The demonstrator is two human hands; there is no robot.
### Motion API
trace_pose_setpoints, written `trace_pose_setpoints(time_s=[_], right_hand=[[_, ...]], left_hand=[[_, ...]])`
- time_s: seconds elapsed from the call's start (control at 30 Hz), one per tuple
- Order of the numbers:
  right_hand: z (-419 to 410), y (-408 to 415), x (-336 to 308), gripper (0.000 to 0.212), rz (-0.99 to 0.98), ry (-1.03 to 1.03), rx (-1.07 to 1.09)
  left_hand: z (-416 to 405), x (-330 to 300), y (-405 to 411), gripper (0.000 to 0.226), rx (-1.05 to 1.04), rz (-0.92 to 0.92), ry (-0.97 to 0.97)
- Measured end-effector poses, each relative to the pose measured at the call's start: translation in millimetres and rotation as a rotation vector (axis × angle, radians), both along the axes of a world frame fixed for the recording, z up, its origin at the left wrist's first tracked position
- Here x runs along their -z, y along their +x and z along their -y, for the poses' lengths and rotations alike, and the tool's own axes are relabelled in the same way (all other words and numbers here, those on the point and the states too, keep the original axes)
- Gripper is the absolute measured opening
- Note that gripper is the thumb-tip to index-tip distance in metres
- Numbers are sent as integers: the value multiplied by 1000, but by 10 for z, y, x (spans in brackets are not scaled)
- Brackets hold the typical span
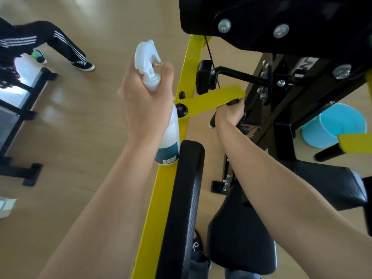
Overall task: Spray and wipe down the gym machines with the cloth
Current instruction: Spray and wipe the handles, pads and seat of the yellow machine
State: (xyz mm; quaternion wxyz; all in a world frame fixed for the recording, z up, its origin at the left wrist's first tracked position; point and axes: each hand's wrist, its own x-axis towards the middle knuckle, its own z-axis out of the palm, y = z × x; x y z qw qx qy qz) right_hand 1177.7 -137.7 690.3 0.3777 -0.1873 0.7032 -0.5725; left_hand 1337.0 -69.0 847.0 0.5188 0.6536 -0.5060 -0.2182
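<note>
Spraying step | left hand (144,101) grips spray bottle (168,135) | right hand (230,114) curled round machine handle (231,102); cloth unseen | next: aim nozzle at handle.

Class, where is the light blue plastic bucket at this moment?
In the head view, the light blue plastic bucket sits on the floor at the right edge, behind the black machine frame and just above a yellow bar.

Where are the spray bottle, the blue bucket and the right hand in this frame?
spray bottle (174,137): head view, on the white body just above the teal label.
blue bucket (340,122): head view, on its inner wall.
right hand (229,114): head view, on the back of the hand, gripping a black handle.
</note>
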Motion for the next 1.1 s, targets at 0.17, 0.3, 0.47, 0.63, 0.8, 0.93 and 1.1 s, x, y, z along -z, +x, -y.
trace_pose_setpoints(time_s=[0.17, 0.3, 0.47, 0.63, 0.8, 0.93, 1.1], right_hand=[[84, -12, 90, 11, -34, 68, -47], [140, 7, 311, 13, -108, 116, -115], [97, 117, 723, 19, -151, 229, -169], [-54, 193, 997, 13, 164, 455, -280], [-656, 330, 1002, 17, 424, 602, -656], [-496, 219, 915, 16, 722, 406, -112], [-382, 27, 904, 69, 645, 95, -61]], left_hand=[[19, 18, 4, 25, 15, -7, -6], [30, -7, -5, 15, 34, -2, -8], [66, -8, 27, 12, 14, -40, 1], [98, -6, 41, 13, 15, -57, 5], [77, -10, 42, 10, 17, -82, 4], [39, -28, 49, 14, 13, -92, 12], [34, -17, 60, 15, -3, -93, 3]])
